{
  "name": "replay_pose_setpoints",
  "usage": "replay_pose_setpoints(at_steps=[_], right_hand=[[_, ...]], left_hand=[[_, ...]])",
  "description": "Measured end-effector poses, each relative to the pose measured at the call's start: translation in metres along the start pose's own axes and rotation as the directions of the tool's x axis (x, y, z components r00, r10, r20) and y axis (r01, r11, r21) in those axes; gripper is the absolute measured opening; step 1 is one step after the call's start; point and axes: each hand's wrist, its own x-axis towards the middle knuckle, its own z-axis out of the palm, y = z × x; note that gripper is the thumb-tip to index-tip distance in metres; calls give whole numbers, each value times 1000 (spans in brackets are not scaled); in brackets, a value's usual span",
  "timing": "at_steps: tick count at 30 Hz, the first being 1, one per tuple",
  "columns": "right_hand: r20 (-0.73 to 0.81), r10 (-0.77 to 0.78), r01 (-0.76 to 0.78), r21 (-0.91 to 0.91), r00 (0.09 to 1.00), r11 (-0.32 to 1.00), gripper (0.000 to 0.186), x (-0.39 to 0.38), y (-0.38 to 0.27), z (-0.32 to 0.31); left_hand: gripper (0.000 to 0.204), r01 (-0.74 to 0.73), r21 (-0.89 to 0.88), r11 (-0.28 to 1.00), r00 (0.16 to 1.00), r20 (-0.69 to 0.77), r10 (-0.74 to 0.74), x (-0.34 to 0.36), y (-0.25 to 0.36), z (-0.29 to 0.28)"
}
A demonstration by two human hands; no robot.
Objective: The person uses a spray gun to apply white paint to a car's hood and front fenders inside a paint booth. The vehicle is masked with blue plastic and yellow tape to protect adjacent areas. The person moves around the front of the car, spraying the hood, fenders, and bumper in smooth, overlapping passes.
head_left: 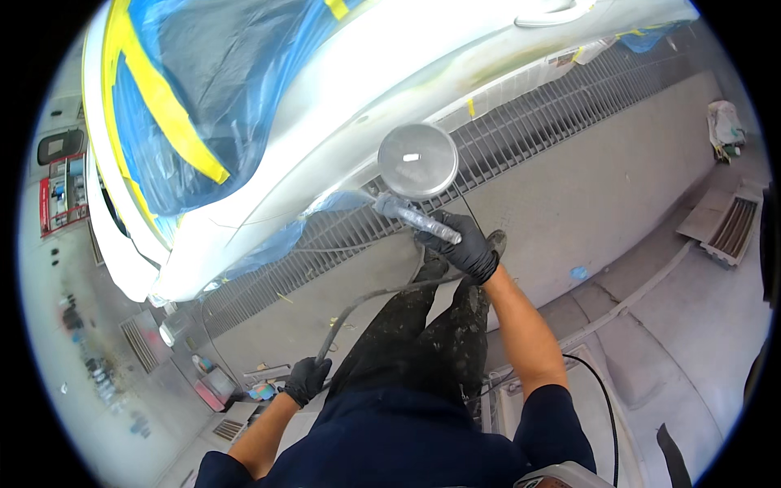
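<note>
In a black glove, my right hand (pixel 465 244) is wrapped round the handle of a spray gun (pixel 415 215). Its round grey cup (pixel 418 160) is seen from above, near the lower side of a white car body (pixel 358 89). Lower left, my gloved left hand (pixel 307 381) grips a dark air hose (pixel 358 301), which curves up toward the right hand and the gun. Blue plastic film (pixel 220 73) with yellow tape (pixel 167 106) covers the car's window area. A yellowish-green patch (pixel 508 63) shows on the white panel beyond the cup.
A floor grate (pixel 561 106) runs along the car's side. Vents (pixel 732 228) and a bagged bundle (pixel 724 130) are at the right wall. A red rack (pixel 58 195) stands far left. A thin black cable (pixel 606 390) curves past my right arm.
</note>
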Motion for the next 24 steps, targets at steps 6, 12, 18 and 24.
replay_pose_setpoints(at_steps=[6, 12, 18, 24], right_hand=[[-535, 68, -41, 63, 842, 997, 19, 28, -7, -117], [-827, -69, 272, 103, 558, 957, 15, 50, 11, -170], [-398, -65, 90, 43, 915, 995, 41, 24, 92, -35], [67, -77, 89, -186, 995, 979, 35, 16, 54, -22]], left_hand=[[45, 54, -142, 988, 997, -43, -61, 4, -2, 22], [44, 47, -258, 965, 995, -68, -67, 4, 32, 10], [40, -143, 40, 989, 988, -49, 145, -3, 40, 5], [48, 9, 39, 999, 999, -40, -8, -1, 59, 21]])
